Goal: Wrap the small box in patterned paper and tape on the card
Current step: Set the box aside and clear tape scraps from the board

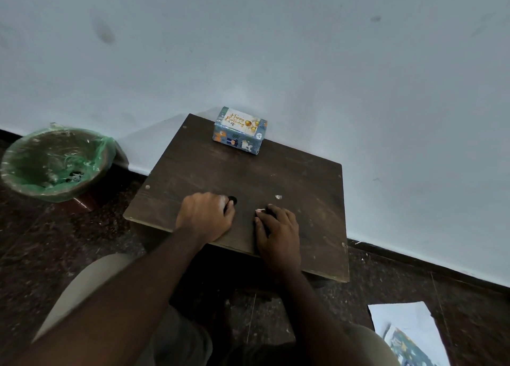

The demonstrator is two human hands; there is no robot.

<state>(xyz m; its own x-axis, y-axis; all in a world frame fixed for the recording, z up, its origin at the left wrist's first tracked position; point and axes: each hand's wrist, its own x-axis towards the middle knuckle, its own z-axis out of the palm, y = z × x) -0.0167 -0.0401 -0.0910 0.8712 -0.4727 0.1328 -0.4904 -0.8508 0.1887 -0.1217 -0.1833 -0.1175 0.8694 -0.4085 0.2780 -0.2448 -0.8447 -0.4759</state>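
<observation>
The small box point(239, 133), wrapped in blue patterned paper, stands at the far edge of the low brown table point(303, 189), against the wall. A white "Happy Birthday" card point(239, 121) lies flat on its top. My left hand point(205, 216) rests on the near part of the table with its fingers curled round a small black object point(232, 200); I cannot tell what that object is. My right hand point(277, 229) lies beside it, fingers down on the tabletop, fingertips touching a white paper scrap point(260, 210). Both hands are well short of the box.
Another white scrap point(278, 197) lies on the table beyond my right hand. A round bin point(55, 164) lined with a green bag stands on the floor at the left. Leftover patterned paper point(408, 338) lies on the floor at the lower right.
</observation>
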